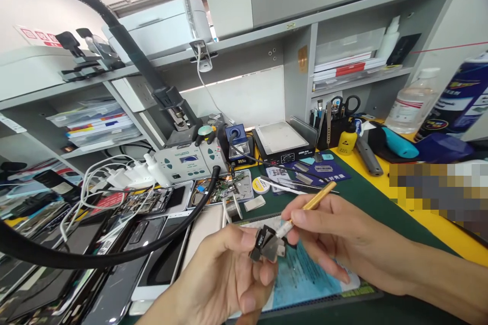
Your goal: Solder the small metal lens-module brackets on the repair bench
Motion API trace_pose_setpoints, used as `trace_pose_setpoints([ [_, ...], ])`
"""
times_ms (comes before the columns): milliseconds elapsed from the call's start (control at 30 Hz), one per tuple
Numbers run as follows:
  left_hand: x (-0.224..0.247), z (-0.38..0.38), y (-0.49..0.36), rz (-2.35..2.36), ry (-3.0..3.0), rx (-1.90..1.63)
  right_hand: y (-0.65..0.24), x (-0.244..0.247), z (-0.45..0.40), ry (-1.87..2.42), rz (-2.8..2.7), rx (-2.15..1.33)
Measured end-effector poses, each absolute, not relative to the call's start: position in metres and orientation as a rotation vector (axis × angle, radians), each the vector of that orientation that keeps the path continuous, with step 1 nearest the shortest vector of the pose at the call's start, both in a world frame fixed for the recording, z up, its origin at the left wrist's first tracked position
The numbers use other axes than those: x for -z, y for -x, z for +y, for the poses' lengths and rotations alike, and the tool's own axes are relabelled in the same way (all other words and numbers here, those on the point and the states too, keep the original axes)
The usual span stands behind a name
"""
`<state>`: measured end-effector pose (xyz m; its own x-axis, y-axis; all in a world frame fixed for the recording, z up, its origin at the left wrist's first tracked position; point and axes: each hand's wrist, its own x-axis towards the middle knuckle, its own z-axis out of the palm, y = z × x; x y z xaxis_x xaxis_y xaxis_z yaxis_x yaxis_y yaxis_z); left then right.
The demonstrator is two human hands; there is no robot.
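Note:
Between its thumb and fingers, my left hand (pixel 232 269) grips a small dark component (pixel 259 244) with black and metallic parts. My right hand (pixel 328 228) is closed round a gold-handled blade tool (pixel 318 197), held like a pen. The tool's white collar and wide flat metal blade (pixel 270 249) point down to the left, and the blade lies against or just over the component; exact contact cannot be made out. Both hands are above a blue and white work mat (pixel 305 279).
Phones (pixel 163 249) and cables lie at the left. A black hose (pixel 152 249) curves across the left side. Behind are a soldering station (pixel 186 162), a tray of circuit boards (pixel 244 188) and a heating plate (pixel 282 139). Bottles, including a yellow one (pixel 346 139), stand at the right.

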<state>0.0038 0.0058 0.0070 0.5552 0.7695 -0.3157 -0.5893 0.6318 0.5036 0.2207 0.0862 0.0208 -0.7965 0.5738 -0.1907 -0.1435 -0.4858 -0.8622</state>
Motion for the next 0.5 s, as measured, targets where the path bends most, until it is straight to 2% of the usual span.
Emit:
trace_pose_setpoints([
  [500, -0.0021, 0.0047, -0.0035, 0.532, -0.358, -0.824, -0.2202, -0.0235, 0.0866, 0.614, -1.14, -2.322],
])
